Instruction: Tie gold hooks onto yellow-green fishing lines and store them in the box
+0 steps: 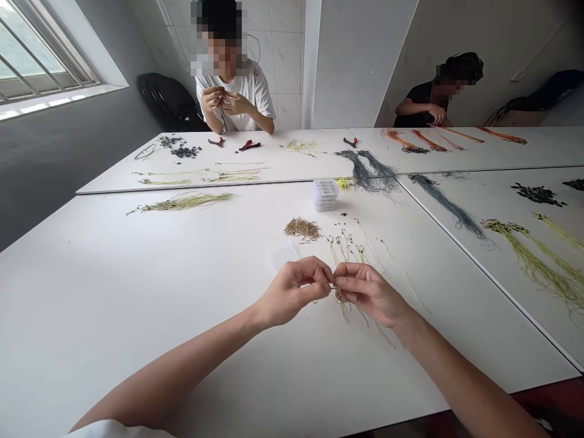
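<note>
My left hand (294, 291) and my right hand (369, 294) meet above the white table (137, 304), fingertips almost touching. Both pinch a thin line (332, 288), and the fingers hide most of it. Several fishing hooks on pale yellow-green lines (349, 250) lie on the table just beyond my right hand, their line ends trailing under it. Farther up sits a small heap of gold hooks (302, 229). A white paper slip (283, 255) lies just past my left hand.
A clear stacked compartment box (325, 194) stands beyond the hooks. Bundles of grey, green and orange lines (365, 170) lie across adjoining tables, with red-handled pliers (249, 145) and black bits. Two co-workers (232, 91) sit opposite; a window is at left.
</note>
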A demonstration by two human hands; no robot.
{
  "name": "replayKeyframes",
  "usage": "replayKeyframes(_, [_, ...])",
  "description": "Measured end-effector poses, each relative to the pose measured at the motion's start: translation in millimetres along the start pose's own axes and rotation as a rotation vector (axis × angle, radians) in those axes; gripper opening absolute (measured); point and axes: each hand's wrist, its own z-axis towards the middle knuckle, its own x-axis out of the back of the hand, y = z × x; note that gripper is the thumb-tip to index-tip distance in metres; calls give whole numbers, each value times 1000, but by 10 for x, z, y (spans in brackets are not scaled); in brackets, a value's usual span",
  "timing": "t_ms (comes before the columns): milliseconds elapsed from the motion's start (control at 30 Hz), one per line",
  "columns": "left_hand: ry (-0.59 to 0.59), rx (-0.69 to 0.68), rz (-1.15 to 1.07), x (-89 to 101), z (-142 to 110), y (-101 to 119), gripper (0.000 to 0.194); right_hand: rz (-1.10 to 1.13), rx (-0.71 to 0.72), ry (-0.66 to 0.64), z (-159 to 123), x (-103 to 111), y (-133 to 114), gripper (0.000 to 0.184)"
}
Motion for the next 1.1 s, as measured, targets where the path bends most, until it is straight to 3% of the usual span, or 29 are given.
replayKeyframes(367, [-54,-35,-235,-36,-1,-19,21,-21,3,-48,9,-19,-3,19])
replayKeyframes(567, [17,48,-169,-26,20,-52,22,-478,448,251,-96,-27,-63,14])
replayKeyframes(767, [24,78,-42,-14,35,-69,17,-919,675,295,-140,-94,39,13])
replayKeyframes(1100, [-84,-23,242,173,52,54,23,-872,513,280,-152,-71,-20,6])
